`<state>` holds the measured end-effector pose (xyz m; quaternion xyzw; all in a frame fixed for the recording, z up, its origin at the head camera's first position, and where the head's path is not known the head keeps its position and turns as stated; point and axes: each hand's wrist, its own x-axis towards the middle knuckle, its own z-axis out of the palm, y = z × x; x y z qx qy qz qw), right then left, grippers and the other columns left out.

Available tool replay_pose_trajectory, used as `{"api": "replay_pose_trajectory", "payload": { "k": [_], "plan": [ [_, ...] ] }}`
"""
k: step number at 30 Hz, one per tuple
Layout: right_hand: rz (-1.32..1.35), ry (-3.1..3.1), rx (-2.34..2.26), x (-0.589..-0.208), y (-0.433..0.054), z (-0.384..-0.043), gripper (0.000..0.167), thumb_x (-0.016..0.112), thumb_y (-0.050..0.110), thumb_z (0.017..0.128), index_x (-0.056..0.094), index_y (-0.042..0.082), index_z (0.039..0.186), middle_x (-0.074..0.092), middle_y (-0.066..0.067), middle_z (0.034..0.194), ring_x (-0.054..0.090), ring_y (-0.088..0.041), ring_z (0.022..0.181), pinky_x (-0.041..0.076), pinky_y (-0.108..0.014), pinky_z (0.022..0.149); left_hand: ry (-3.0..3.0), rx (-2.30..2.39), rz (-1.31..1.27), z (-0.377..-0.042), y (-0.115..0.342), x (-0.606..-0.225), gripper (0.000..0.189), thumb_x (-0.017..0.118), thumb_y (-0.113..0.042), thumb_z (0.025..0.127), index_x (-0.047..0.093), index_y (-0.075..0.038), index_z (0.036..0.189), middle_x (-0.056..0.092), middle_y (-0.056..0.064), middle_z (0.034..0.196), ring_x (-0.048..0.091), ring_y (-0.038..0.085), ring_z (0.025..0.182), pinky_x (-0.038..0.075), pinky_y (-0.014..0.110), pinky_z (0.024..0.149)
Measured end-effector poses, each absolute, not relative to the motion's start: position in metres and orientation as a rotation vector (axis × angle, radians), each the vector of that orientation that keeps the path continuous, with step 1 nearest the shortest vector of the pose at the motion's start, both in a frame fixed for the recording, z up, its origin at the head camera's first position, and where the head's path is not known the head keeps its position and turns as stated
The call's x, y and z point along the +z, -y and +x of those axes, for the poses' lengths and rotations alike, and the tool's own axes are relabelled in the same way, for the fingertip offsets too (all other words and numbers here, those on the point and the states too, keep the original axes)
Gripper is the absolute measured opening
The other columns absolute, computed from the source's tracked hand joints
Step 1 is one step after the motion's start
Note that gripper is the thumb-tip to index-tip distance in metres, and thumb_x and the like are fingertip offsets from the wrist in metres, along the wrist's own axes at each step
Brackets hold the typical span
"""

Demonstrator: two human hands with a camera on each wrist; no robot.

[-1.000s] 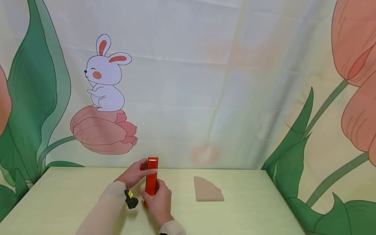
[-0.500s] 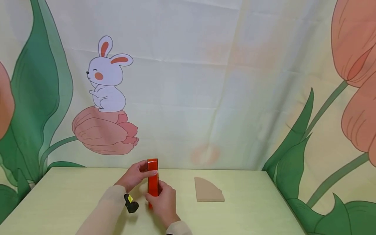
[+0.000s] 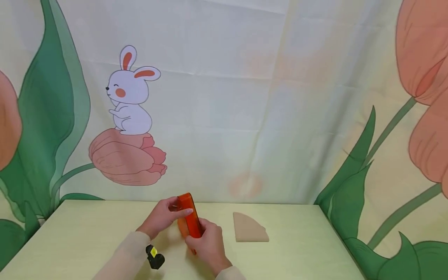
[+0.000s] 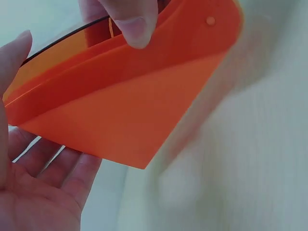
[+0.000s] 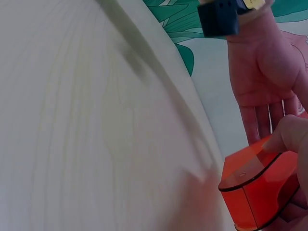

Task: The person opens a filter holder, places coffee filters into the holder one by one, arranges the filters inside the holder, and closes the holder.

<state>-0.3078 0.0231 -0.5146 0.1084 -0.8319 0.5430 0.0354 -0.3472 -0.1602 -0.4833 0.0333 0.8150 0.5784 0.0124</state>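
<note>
Both hands hold an orange translucent plastic coffee filter holder (image 3: 193, 223) above the left middle of the table. In the left wrist view its flat wall (image 4: 130, 115) narrows to a blunt corner below, and a thin dark line runs along its upper rim. My left hand (image 3: 161, 218) grips the upper end, thumb across the narrow side and fingers behind. Lower down, on the right side, my right hand (image 3: 209, 242) holds it between thumb and fingers. A stack of brown fan-shaped coffee filter papers (image 3: 250, 228) lies flat to the right of the hands.
The pale wooden table (image 3: 297, 249) reaches back to a hanging cloth backdrop (image 3: 210, 116) printed with a rabbit and tulips. A small black wrist camera (image 3: 155, 259) hangs below my left wrist.
Both hands have shifted slightly right and toward me with the filter holder. It has gone from nearly upright to tilted and turned, its top leaning left. The filter papers have stayed on the table.
</note>
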Motion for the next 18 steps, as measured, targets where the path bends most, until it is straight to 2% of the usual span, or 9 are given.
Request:
{"api": "replay_pose_trajectory", "payload": {
  "k": [6,12,18],
  "plan": [
    [0.382,2.572,1.603,-0.508,-0.041,-0.304,0.036,0.087,0.019,0.080,0.076,0.015,0.115,0.077,0.004,0.097,0.067,-0.012,0.086,0.063,-0.038,0.084,-2.538,1.796,0.193,-0.330,0.157,-0.476,0.057,0.084,-0.044,0.084,0.067,-0.017,0.131,0.073,0.002,0.121,0.066,0.024,0.116,0.058,0.044,0.098],
    [0.410,2.629,1.564,-0.504,-0.059,-0.300,0.042,0.089,0.022,0.080,0.075,0.013,0.119,0.077,0.001,0.102,0.068,-0.013,0.089,0.063,-0.041,0.088,-2.466,1.810,0.328,-0.313,0.157,-0.479,0.064,0.086,-0.035,0.083,0.061,-0.014,0.138,0.069,0.006,0.130,0.066,0.030,0.121,0.058,0.044,0.100],
    [0.562,2.672,1.623,-0.507,-0.078,-0.301,0.039,0.089,0.024,0.081,0.076,0.016,0.116,0.077,0.004,0.101,0.067,-0.011,0.087,0.061,-0.032,0.085,-2.487,1.789,0.419,-0.295,0.158,-0.482,0.067,0.086,-0.025,0.084,0.057,-0.009,0.142,0.067,0.011,0.131,0.067,0.032,0.121,0.055,0.047,0.105]
  ]
}}
